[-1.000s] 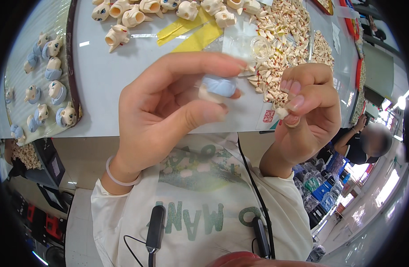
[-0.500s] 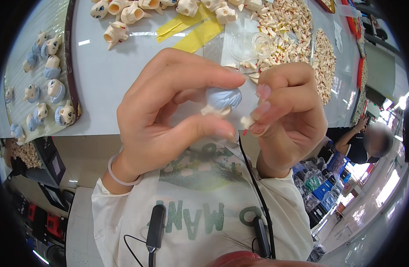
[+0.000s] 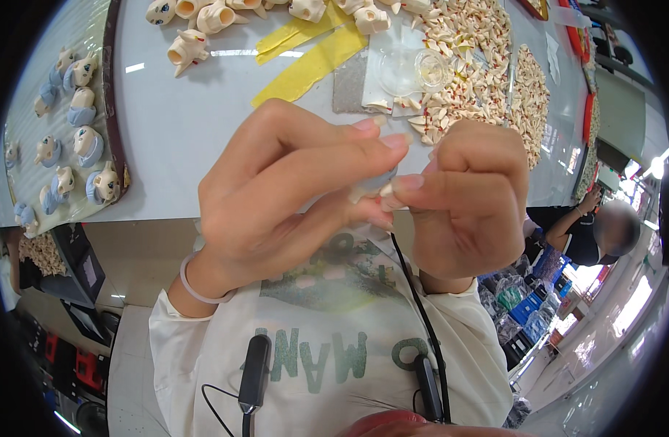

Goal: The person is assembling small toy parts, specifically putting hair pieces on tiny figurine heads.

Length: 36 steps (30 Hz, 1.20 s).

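Note:
My left hand is closed round a small doll head with light-blue hair. Most of that doll head is covered by my fingers; only a cream bit and a sliver of blue show. My right hand pinches a small cream pointed piece between thumb and forefinger. The piece meets the side of the doll head, with the fingertips of both hands close together above the table's near edge. Whether it is seated in the head cannot be made out.
Pointed cream pieces with red tips lie heaped at the far right. Near them stands a clear round dish. Yellow tape strips and cream doll heads lie farther back. At left, a tray bears blue-haired heads. A person is at the right.
My right hand has moved left, bringing the small piece against the doll head. My left fingers have closed farther over the head and now hide its blue hair.

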Each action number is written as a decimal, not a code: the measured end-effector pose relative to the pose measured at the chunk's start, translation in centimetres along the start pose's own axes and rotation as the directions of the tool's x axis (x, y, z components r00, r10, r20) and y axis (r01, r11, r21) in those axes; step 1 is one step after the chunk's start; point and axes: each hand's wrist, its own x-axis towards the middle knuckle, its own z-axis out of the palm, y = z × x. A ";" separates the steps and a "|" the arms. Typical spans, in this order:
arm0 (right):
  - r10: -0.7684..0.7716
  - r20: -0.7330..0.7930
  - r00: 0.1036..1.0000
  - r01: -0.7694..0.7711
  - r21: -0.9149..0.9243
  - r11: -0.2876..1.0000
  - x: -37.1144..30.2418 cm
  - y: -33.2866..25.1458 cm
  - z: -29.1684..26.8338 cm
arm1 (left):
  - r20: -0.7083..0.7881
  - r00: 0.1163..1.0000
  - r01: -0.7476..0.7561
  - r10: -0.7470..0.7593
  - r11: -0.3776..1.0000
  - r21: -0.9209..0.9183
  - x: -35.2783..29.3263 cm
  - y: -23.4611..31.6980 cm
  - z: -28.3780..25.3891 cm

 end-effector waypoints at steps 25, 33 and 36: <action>0.353 0.033 0.935 -0.310 -0.410 0.858 -1.5 4.5 -6.3 | -0.023 0.959 0.261 -0.283 0.909 -0.324 0.4 -0.8 0.4; 0.255 0.049 0.966 -0.207 -0.447 0.870 -1.3 5.9 -6.3 | -0.051 0.927 0.329 -0.372 0.868 -0.372 0.5 -0.2 0.8; 0.219 0.026 0.975 -0.187 -0.429 0.884 -1.5 6.1 -6.5 | -0.041 0.933 0.319 -0.357 0.877 -0.360 0.4 -0.3 0.7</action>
